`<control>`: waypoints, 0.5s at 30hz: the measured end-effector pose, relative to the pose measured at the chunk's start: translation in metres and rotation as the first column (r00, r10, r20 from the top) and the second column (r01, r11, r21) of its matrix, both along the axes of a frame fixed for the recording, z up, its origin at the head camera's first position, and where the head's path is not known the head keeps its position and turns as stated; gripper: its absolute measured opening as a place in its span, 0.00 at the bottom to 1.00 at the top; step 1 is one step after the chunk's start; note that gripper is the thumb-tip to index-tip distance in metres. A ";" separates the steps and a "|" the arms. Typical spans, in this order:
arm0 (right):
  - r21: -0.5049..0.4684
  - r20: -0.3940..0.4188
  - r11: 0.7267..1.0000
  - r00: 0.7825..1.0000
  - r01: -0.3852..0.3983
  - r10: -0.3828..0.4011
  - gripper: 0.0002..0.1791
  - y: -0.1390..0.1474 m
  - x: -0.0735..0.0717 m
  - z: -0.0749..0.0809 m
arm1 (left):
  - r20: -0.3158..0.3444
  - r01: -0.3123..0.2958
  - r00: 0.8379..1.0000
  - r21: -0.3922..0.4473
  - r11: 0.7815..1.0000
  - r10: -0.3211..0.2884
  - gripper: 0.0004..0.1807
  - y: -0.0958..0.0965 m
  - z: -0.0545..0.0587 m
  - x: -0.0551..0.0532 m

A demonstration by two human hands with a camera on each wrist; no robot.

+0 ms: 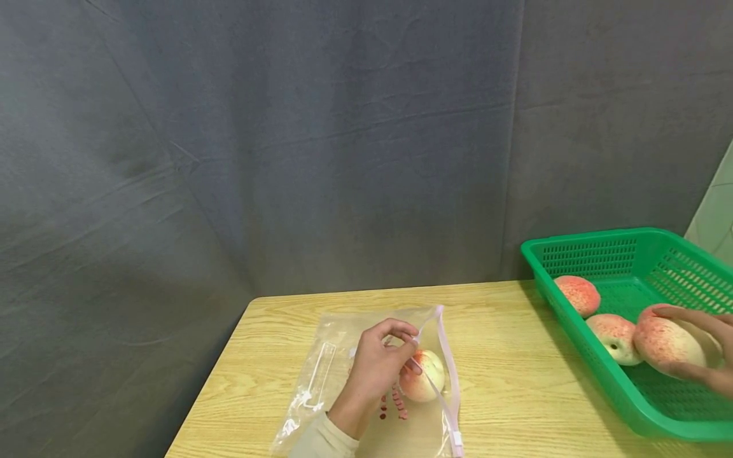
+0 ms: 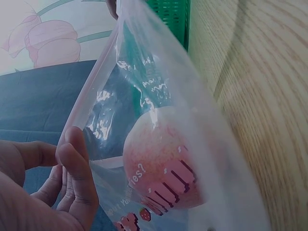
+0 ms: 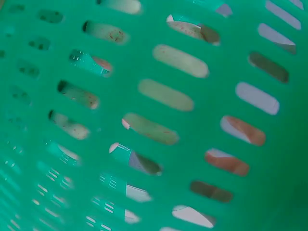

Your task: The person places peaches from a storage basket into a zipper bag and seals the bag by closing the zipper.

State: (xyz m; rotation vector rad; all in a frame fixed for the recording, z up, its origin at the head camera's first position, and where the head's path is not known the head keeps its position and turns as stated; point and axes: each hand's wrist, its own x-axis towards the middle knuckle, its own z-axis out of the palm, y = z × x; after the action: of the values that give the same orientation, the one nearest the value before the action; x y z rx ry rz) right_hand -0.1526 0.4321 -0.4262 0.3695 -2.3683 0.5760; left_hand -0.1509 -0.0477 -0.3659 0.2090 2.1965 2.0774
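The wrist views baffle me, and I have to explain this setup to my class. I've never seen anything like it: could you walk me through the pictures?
There's no machine here, just a person's two bare hands, with cameras worn on the head and both wrists. The head picture looks forward and down at a wooden table. There, the left hand pinches the edge of a clear bag with a peach inside. The right hand holds another peach at the green basket, where more peaches lie. The left wrist picture shows the bag close up; the right wrist one mostly shows the basket's slotted wall.
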 end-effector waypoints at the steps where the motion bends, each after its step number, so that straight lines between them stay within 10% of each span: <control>1: -0.016 0.002 1.000 1.000 -0.017 0.017 0.56 0.004 -0.002 -0.001 | 0.001 0.001 1.000 0.003 1.000 -0.001 0.11 0.000 0.000 0.000; 8: -0.139 0.172 0.990 0.985 0.034 -0.010 0.51 0.011 -0.003 -0.004 | 0.006 0.005 1.000 0.028 1.000 -0.005 0.11 0.000 0.001 0.000; 15: -0.198 0.227 0.974 0.972 0.113 -0.067 0.50 -0.024 0.010 0.024 | -0.001 0.011 1.000 0.025 1.000 -0.011 0.11 -0.001 0.001 0.000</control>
State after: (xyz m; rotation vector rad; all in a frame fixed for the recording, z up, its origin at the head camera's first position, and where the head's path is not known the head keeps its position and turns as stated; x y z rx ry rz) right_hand -0.1422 0.4078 -0.4018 0.1064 -2.4870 0.8524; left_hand -0.1506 -0.0489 -0.3653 0.2242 2.1656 2.1003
